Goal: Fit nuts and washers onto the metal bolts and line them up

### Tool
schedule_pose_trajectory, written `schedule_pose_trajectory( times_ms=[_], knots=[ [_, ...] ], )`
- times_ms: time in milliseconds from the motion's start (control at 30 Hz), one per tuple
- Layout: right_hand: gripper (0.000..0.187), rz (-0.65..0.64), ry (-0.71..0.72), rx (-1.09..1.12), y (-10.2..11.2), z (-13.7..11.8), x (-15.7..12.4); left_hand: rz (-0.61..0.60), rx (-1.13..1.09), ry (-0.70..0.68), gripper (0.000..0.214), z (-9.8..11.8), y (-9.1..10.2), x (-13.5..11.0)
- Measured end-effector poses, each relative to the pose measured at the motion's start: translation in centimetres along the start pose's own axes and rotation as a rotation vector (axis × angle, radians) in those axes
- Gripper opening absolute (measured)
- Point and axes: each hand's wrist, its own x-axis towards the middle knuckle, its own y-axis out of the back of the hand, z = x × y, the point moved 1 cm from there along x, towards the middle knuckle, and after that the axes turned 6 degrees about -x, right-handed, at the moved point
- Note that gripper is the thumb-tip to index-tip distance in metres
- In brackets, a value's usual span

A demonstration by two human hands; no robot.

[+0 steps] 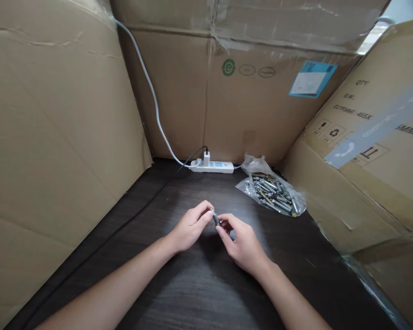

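Note:
Both my hands meet over the middle of the dark wooden table point(192, 293). A small metal bolt point(215, 218) is pinched between them. My left hand point(192, 226) grips its far end with thumb and fingertips. My right hand point(241, 243) holds the near end, fingers curled round it. Much of the bolt is hidden by the fingers. Behind and to the right lies a clear plastic bag point(271, 189) with several similar metal bolts inside.
Cardboard boxes wall in the table: one on the left point(55, 137), one at the back point(248, 87), one on the right point(371, 151). A white power strip point(214, 167) with a plugged charger lies at the back, its white cable point(151, 91) running up left.

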Motion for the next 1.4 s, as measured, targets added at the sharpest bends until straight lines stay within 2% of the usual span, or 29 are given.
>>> schedule_pose_trajectory(
  times_ms=[100,167,233,333,433,667,800,1033,1167,1267,1333,1400],
  knots=[
    [0.015,0.058,-0.003,0.034,0.1,0.1,0.0,-0.094,-0.082,0.003,0.012,0.2,-0.8,-0.3],
    [0.015,0.094,0.003,0.033,0.2,0.0,0.0,-0.145,-0.116,0.017,0.013,0.2,-1.5,-0.6],
    [0.015,0.116,0.015,0.023,0.1,-0.2,0.0,-0.14,-0.112,0.038,0.017,0.0,-2.3,-0.7],
    [0.015,0.138,0.044,0.015,0.1,-0.6,-0.1,-0.065,-0.065,0.042,0.012,-0.3,-2.9,-0.8],
    [0.014,0.139,0.056,0.007,0.0,-0.7,-0.2,-0.058,-0.004,0.037,0.008,-0.4,-2.7,-0.7],
    [0.016,0.185,0.03,0.025,0.1,-0.6,-0.3,-0.071,0.152,0.045,0.017,-0.1,-1.9,-0.7],
    [0.014,0.233,0.003,0.111,0.4,-0.7,-0.2,-0.086,0.301,-0.011,0.019,0.4,-1.8,-0.8],
    [0.015,0.447,-0.223,0.285,0.2,0.1,-0.5,-0.057,0.479,-0.075,0.027,1.4,-1.1,-0.8],
    [0.015,0.507,-0.269,0.461,0.5,0.2,0.0,-0.067,0.522,-0.064,0.025,1.7,-1.0,-0.8],
    [0.014,0.584,-0.3,0.505,1.3,0.8,0.3,-0.071,0.511,-0.022,0.026,1.4,-1.0,-0.8],
    [0.013,0.553,-0.322,0.465,1.5,1.5,0.4,-0.042,0.473,-0.018,0.027,1.0,-0.8,-0.7],
    [0.013,0.461,-0.322,0.387,1.5,2.2,0.4,0.008,0.42,-0.031,0.027,0.6,-0.6,-0.6]
  ],
)
